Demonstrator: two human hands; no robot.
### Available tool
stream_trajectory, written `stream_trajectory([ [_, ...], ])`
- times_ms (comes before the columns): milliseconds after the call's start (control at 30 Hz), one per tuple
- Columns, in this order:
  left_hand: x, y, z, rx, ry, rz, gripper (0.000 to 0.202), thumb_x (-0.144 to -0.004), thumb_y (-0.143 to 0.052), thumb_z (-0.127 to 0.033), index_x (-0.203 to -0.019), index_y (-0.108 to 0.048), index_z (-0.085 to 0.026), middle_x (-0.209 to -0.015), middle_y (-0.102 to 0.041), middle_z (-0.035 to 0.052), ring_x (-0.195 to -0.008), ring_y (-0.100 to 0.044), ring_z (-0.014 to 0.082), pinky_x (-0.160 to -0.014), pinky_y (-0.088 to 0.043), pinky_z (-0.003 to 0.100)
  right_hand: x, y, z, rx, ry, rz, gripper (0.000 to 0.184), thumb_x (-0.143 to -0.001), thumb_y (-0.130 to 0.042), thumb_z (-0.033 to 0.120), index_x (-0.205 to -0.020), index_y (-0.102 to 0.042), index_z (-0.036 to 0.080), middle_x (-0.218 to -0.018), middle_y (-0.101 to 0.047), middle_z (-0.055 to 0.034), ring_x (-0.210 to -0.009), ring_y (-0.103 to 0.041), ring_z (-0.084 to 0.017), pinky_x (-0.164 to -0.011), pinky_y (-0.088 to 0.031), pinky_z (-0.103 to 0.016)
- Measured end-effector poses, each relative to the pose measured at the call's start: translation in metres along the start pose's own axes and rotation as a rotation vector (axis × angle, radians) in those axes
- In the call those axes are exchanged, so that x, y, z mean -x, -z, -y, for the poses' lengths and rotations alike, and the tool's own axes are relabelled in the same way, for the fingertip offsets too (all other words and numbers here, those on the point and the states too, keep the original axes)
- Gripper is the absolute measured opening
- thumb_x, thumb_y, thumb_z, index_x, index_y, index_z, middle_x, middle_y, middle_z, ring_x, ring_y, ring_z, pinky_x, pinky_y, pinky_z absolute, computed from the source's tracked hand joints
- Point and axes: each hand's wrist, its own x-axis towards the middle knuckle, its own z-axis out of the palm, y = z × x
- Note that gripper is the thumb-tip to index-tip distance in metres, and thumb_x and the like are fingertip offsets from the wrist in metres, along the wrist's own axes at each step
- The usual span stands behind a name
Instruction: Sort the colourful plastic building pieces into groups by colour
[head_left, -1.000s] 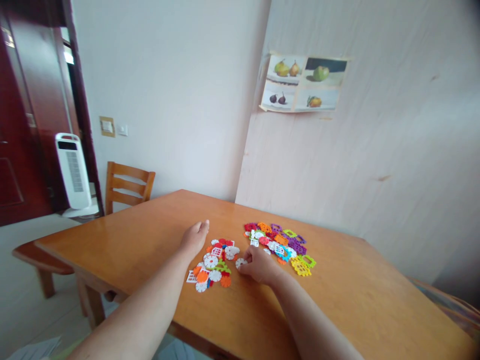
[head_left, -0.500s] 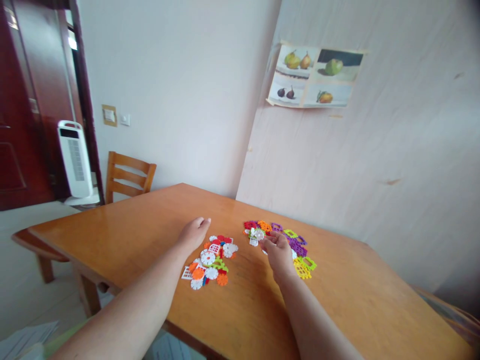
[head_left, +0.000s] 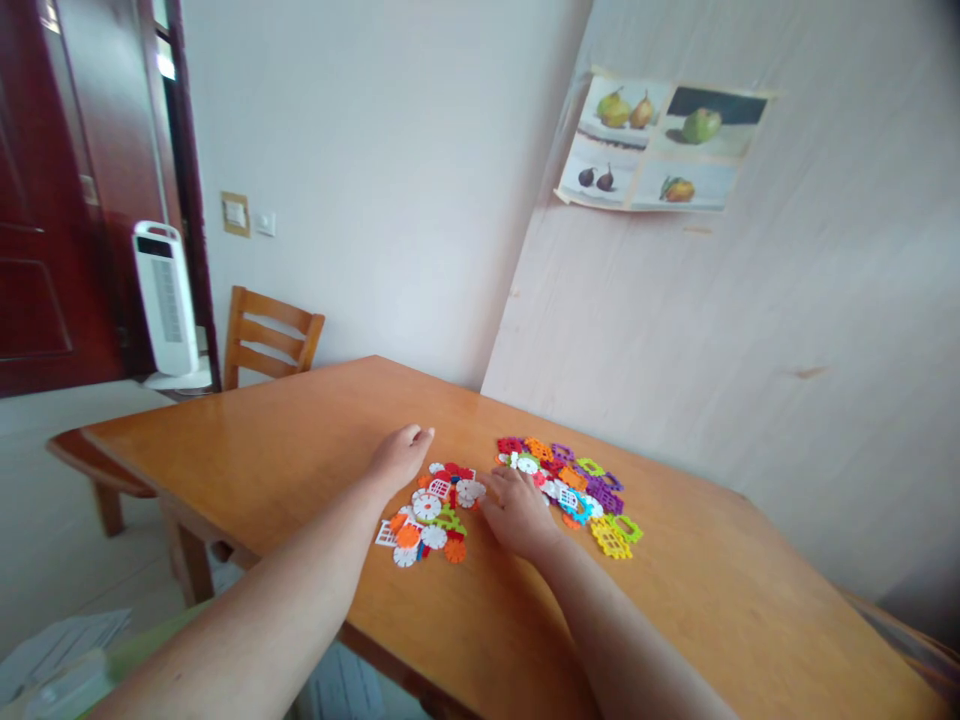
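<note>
I'm watching the right hand (head_left: 517, 512) hanging low, palm down, between the left pile (head_left: 427, 508) and the right pile (head_left: 571, 482); its grip is looking loose, though whether it is hiding anything I cannot tell. The left hand (head_left: 401, 460) is curling beside the left pile, contents unseen. I'm judging mixing the likeliest slip: the gap is narrow, so a trailing finger could be sweeping white discs (head_left: 469, 490) across, or overlapping ones could be dragging neighbours along. On the worktop (head_left: 712, 590), the right pile is lying closer to the far edge, its long axis running roughly along it; the left pile's is pointing toward the near edge. Being round, the discs are pointing nowhere.
</note>
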Motion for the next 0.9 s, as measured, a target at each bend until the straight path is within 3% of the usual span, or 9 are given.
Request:
stream_trajectory([
  [167, -0.001, 0.0, 0.001, 0.003, -0.012, -0.001, 0.046, -0.089, -0.035, -0.059, -0.067, -0.052, -0.022, -0.069, -0.063, 0.0027, -0.064, -0.054, 0.0168, -0.057, -0.029, 0.028, -0.006, -0.002, 0.004, 0.051, 0.009, 0.03, 0.036, -0.088, -0.049, 0.029, -0.12, -0.065, 0.032, -0.134, -0.053, -0.0041, -0.123, -0.043, -0.026, -0.1, -0.034, -0.038],
  [467, 0.002, 0.002, -0.003, -0.033, -0.012, 0.011, 0.043, -0.089, -0.038, -0.056, -0.067, -0.052, -0.022, -0.064, -0.059, 0.0013, -0.063, -0.051, 0.0167, -0.057, -0.027, 0.028, -0.006, -0.011, -0.001, -0.042, 0.021, -0.016, 0.025, -0.09, -0.048, 0.027, -0.099, -0.071, 0.025, -0.109, -0.065, -0.0049, -0.105, -0.052, -0.02, -0.092, -0.036, -0.028],
  [567, 0.002, 0.0, -0.001, -0.016, -0.031, 0.005, 0.044, -0.089, -0.037, -0.056, -0.068, -0.053, -0.022, -0.064, -0.058, 0.0007, -0.062, -0.05, 0.0159, -0.056, -0.026, 0.028, -0.007, -0.012, -0.007, -0.095, -0.013, -0.124, 0.027, -0.091, -0.046, 0.028, -0.09, -0.072, 0.021, -0.098, -0.067, -0.0068, -0.097, -0.055, -0.019, -0.086, -0.037, -0.026],
  [667, 0.0, -0.002, 0.001, -0.007, -0.031, 0.004, 0.044, -0.089, -0.037, -0.057, -0.07, -0.054, -0.021, -0.063, -0.057, -0.0001, -0.061, -0.049, 0.015, -0.055, -0.025, 0.027, -0.012, -0.014, -0.023, -0.255, -0.197, -0.264, 0.03, -0.09, -0.046, 0.034, -0.081, -0.07, 0.019, -0.083, -0.068, -0.0065, -0.081, -0.059, -0.018, -0.072, -0.039, -0.025],
  [733, -0.001, -0.003, 0.002, -0.011, -0.02, 0.002, 0.043, -0.089, -0.038, -0.056, -0.07, -0.054, -0.021, -0.062, -0.056, -0.0006, -0.06, -0.048, 0.0146, -0.055, -0.025, 0.027, -0.016, -0.016, -0.038, -0.432, -0.338, -0.359, 0.033, -0.088, -0.044, 0.038, -0.085, -0.07, 0.018, -0.075, -0.067, -0.0049, -0.071, -0.059, -0.018, -0.064, -0.039, -0.025],
  [800, -0.001, -0.003, 0.003, -0.013, -0.013, 0.0, 0.043, -0.089, -0.038, -0.056, -0.069, -0.053, -0.021, -0.062, -0.055, -0.001, -0.06, -0.048, 0.0144, -0.055, -0.024, 0.027, -0.019, -0.017, -0.051, -0.6, -0.443, -0.483, 0.038, -0.086, -0.045, 0.041, -0.103, -0.068, 0.016, -0.075, -0.068, -0.0042, -0.066, -0.059, -0.017, -0.059, -0.039, -0.026],
  [900, -0.001, -0.003, 0.003, -0.001, -0.02, -0.001, 0.043, -0.089, -0.038, -0.056, -0.07, -0.054, -0.021, -0.062, -0.055, -0.0009, -0.06, -0.047, 0.0145, -0.055, -0.025, 0.027, -0.019, -0.019, -0.059, -0.698, -0.496, -0.611, 0.055, -0.082, -0.049, 0.042, -0.127, -0.056, 0.011, -0.078, -0.068, -0.0036, -0.062, -0.057, -0.017, -0.057, -0.04, -0.026],
])
